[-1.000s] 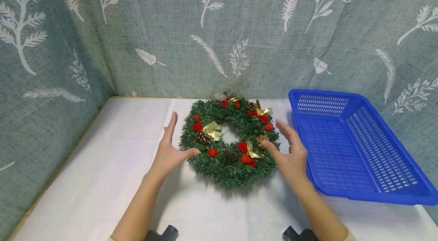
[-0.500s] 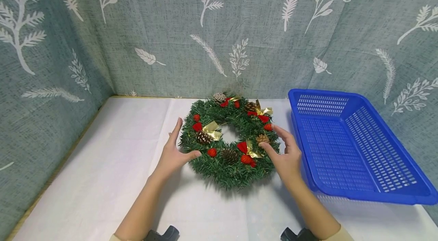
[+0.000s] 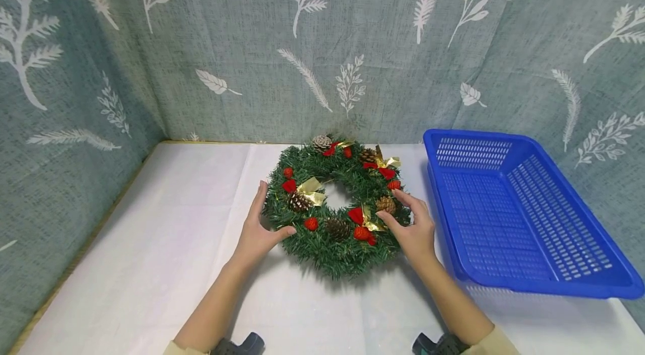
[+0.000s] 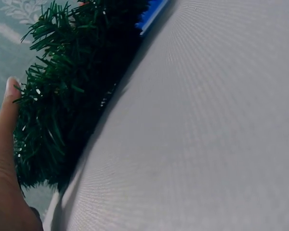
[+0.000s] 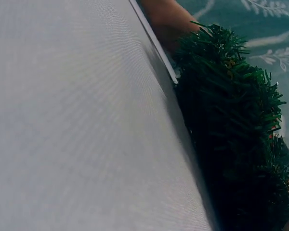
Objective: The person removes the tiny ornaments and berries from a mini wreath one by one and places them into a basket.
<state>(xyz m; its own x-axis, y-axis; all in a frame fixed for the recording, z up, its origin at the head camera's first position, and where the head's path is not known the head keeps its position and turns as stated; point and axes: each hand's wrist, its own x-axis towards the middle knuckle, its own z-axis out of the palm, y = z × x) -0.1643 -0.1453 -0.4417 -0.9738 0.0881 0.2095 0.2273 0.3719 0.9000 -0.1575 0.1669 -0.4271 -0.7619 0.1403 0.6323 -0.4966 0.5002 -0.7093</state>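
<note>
A green Christmas wreath [image 3: 327,257] lies flat on the white-covered table, trimmed with pinecones, red berries and red and gold bows. My left hand [image 3: 258,236] is at its left side, thumb over the front-left edge and fingers fairly straight along the outer rim. On the opposite side my right hand [image 3: 417,232] reaches over the edge, thumb tip beside a light brown pinecone [image 3: 386,205] and fingertips near a red berry [image 3: 394,185]. The left wrist view shows the wreath [image 4: 62,115] close against a digit of the left hand [image 4: 7,159]. Dark green needles [image 5: 231,115] fill the right wrist view's right side.
A blue perforated plastic basket [image 3: 456,220] stands to the right of the wreath, close to my right hand. Behind the table hangs a grey-green curtain [image 3: 242,41] printed with white leaves. The white tablecloth [image 3: 151,232] stretches out to the left.
Both hands have moved inward toward the wreath, the right hand leftward from beside the basket and the left hand slightly rightward. The wreath stays in place on the table.
</note>
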